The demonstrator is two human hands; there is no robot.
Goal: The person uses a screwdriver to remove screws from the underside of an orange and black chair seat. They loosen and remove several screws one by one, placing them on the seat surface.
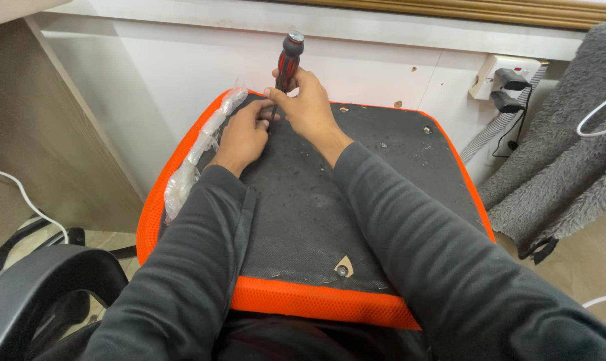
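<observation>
An upturned chair seat (pixel 316 207) lies in front of me, its underside dark grey felt with an orange mesh rim. My right hand (pixel 306 103) grips a screwdriver (pixel 287 61) with a red and black handle, held upright near the seat's far left corner. My left hand (pixel 244 134) rests on the felt right beside it, fingers pinched around the screwdriver's shaft near its tip. The tip itself is hidden by my fingers. Both arms wear dark grey sleeves.
Crumpled clear plastic wrap (pixel 199 150) lies along the seat's left edge. Bolt holes (pixel 343 270) dot the felt. A wall socket with plugs (pixel 507 83) and a grey hose are at right, beside a grey fluffy fabric (pixel 564 160). A black chair part (pixel 42 294) sits lower left.
</observation>
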